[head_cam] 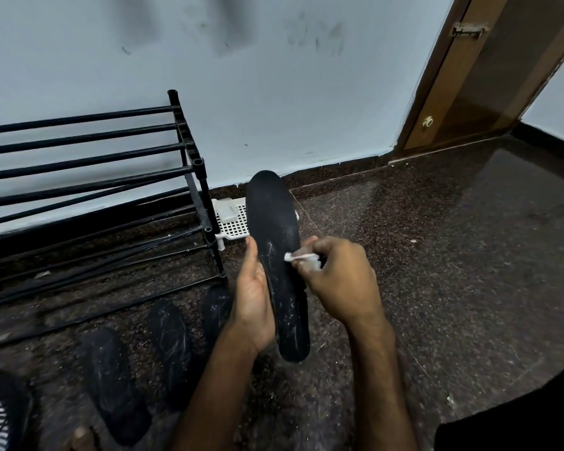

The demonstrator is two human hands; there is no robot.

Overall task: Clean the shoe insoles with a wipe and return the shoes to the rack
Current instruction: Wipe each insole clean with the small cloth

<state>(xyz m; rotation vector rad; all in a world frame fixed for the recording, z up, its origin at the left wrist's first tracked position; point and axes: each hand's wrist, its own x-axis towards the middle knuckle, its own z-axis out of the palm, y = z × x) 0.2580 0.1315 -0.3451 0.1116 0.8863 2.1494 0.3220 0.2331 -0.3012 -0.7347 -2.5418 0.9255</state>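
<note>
We find the grip of the right hand [339, 278] clamped on a small crumpled white wipe [302, 258], pinched at the fingertips and pressed to the right edge of a black insole [275, 229]. The grip of the left hand [253, 297] is closed on that insole along its left edge, thumb on the upper face; the fingers behind are hidden. The insole is held in the air above the floor [437, 255] – toe end away from the person, heel end nearest – and its face carries whitish specks. Three further black insoles [171, 349] lie side by side on the floor to the left, below the hands. A black-and-white shoe [0, 415] sits at the lower left corner, partly cut off. The black bar rack [88, 177] stands against the wall – a white perforated tray [232, 219] just beside its right end. A brown door [489, 76] is at upper right.
</note>
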